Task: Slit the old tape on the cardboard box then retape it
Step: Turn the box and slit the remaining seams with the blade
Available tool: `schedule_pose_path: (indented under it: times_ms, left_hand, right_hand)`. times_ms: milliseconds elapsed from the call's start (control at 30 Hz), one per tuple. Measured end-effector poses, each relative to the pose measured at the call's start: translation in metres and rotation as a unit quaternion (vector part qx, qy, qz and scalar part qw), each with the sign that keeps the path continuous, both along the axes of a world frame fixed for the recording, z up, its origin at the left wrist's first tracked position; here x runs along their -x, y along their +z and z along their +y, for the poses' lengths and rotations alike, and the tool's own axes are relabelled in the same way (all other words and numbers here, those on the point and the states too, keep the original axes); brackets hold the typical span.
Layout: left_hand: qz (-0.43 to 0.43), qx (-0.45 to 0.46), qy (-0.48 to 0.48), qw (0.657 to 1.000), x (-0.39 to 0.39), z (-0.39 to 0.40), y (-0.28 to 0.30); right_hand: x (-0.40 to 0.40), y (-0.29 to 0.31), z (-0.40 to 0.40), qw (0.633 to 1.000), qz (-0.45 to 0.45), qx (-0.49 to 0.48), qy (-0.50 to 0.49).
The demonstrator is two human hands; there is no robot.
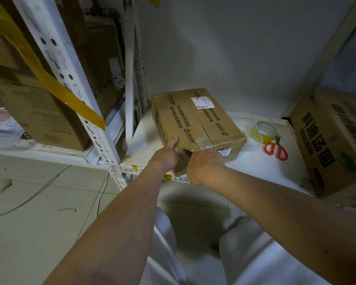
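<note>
A brown cardboard box [195,120] with printed text, a white label and clear old tape along its middle seam lies on a white shelf board [255,163]. My left hand [167,154] grips the box's near left corner, thumb on the top face. My right hand [203,163] rests against the near side of the box, fingers closed. A small dark pointed blade [186,152] sticks out of it at the near top edge, between the two hands. A roll of yellowish tape [264,131] and red-handled scissors [275,150] lie to the right of the box.
A large printed carton [333,140] stands at the right end of the shelf board. To the left, a white metal rack [103,140] holds more cartons, with a yellow tape strip [56,87] hanging across it. Cables run over the tiled floor [39,212].
</note>
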State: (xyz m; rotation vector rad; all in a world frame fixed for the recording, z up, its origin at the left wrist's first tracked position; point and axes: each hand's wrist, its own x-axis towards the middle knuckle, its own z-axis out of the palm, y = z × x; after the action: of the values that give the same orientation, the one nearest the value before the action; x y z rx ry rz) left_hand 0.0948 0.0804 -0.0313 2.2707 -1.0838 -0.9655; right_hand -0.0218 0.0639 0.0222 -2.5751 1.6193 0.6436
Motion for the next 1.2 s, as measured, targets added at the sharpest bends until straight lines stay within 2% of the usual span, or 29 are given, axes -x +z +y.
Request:
schedule_pose_path:
  times_ms: [167,333,533,700,867,1000,1133,1200]
  left_hand:
    - [0.012,-0.002,0.002,1.000,0.000,-0.001,0.001]
    - [0.016,-0.007,-0.002,1.000,0.001,0.001,0.004]
    - [-0.007,-0.016,-0.016,1.000,0.003,0.002,0.007]
    - [-0.025,-0.023,-0.029,0.999,0.004,0.003,0.014]
    - [-0.028,-0.036,-0.034,0.998,0.004,0.003,0.018]
    - [-0.087,-0.045,-0.048,0.994,0.006,0.001,0.025]
    - [-0.207,-0.071,-0.023,0.976,0.022,-0.008,0.037]
    - [-0.271,-0.053,-0.010,0.961,0.033,-0.016,0.039]
  right_hand:
    - [0.009,-0.007,0.002,0.997,-0.074,0.009,0.003]
    - [0.017,-0.009,-0.002,0.986,-0.160,-0.051,0.022]
    - [0.008,-0.003,-0.014,0.970,-0.235,0.056,0.028]
    - [-0.001,0.017,-0.042,0.968,-0.250,0.021,0.023]
    - [0.016,0.007,-0.050,0.968,-0.249,-0.023,0.013]
    - [0.027,0.004,-0.054,0.967,-0.254,-0.025,0.017]
    - [0.043,0.002,-0.072,0.958,-0.287,-0.017,-0.004]
    - [0.053,0.004,-0.089,0.952,-0.304,-0.004,-0.031]
